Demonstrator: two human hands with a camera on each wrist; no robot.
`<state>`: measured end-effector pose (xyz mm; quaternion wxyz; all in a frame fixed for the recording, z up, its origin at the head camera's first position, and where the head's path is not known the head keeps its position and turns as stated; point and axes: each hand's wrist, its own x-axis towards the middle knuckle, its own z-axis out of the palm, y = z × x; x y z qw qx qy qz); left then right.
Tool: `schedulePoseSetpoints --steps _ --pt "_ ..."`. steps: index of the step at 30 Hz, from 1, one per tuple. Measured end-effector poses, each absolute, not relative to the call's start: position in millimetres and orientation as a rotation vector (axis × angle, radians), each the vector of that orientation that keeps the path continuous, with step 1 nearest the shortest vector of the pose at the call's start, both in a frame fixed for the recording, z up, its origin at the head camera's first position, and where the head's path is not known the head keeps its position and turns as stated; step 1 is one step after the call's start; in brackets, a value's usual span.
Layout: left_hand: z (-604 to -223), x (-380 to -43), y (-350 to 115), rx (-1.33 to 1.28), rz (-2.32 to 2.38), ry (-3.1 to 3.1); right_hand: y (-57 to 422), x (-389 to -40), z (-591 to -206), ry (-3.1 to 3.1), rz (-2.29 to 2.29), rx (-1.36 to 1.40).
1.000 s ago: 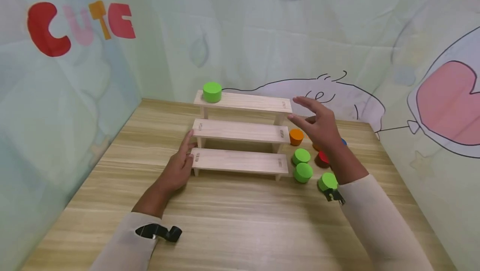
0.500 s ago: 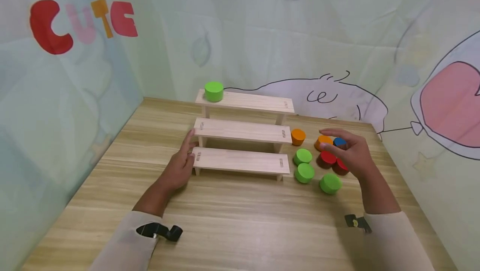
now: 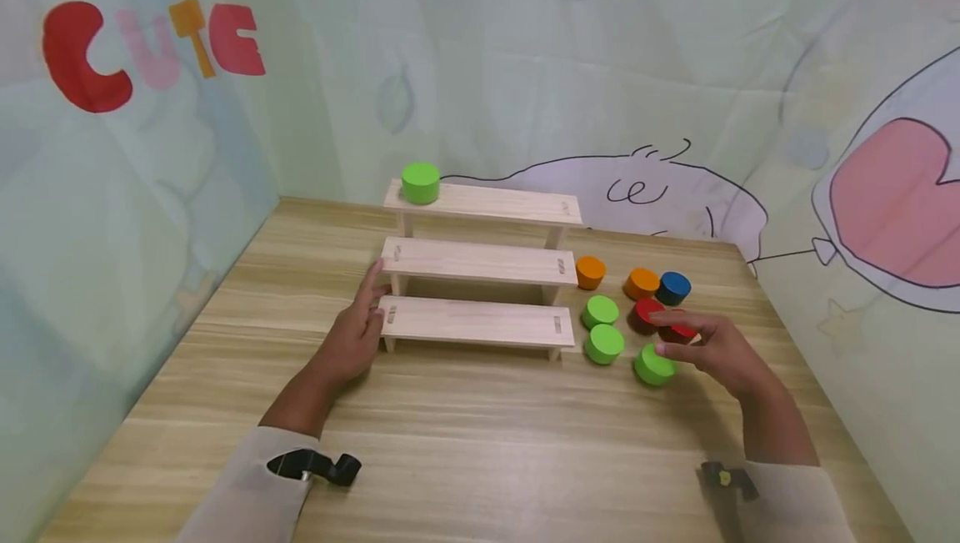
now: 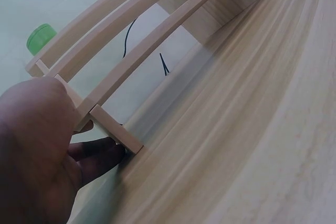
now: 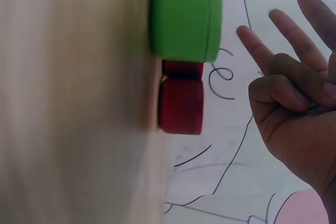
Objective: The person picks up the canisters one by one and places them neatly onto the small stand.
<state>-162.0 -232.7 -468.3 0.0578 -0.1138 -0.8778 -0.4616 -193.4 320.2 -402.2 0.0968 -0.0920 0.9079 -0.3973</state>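
Observation:
My left hand touches the left end of a three-tier wooden stand, its index finger along the side of the middle shelf. In the left wrist view the fingers lie against a short leg of the stand. My right hand holds nothing; thumb and index finger are spread over the nearest green round block, overlapping it and a red round block. The right wrist view puts this hand above the green block. One more green block sits on the left end of the top shelf.
Right of the stand lie two green blocks, two orange blocks, a blue block and a second red block. Printed cloth walls enclose the wooden tabletop at the back and sides.
My right hand has moved from beside the top shelf to the right, then down and toward me, over the nearest green block. The left hand has stayed at the stand.

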Motion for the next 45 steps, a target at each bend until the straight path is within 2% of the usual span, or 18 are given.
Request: schedulePoseSetpoints --steps 11,30,45 --pt "-467.8 -162.6 -232.9 -0.340 -1.385 -2.660 333.9 -194.1 -416.8 2.577 -1.181 -0.220" --pt "-470.9 -162.7 -233.7 -0.350 -1.376 -2.645 351.8 -191.5 -435.8 2.453 -1.246 -0.410" --pt "-469.1 -161.8 -233.0 -0.340 -1.364 -2.657 357.3 -193.4 -445.3 2.458 -1.210 -0.331"
